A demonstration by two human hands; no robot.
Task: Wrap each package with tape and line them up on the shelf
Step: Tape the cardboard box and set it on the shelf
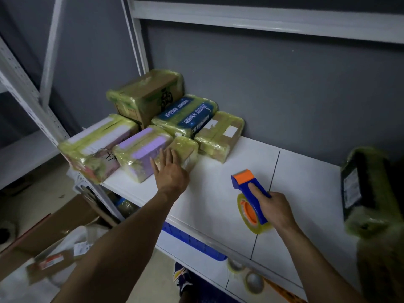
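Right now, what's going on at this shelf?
A person is taping up packages. Their left hand, fingers straight, touches a small brown package at the front of a cluster of tape-wrapped packages on the left of the white shelf. Their right hand grips a blue and orange tape dispenser near the shelf's middle. A dark wrapped package sits apart at the right.
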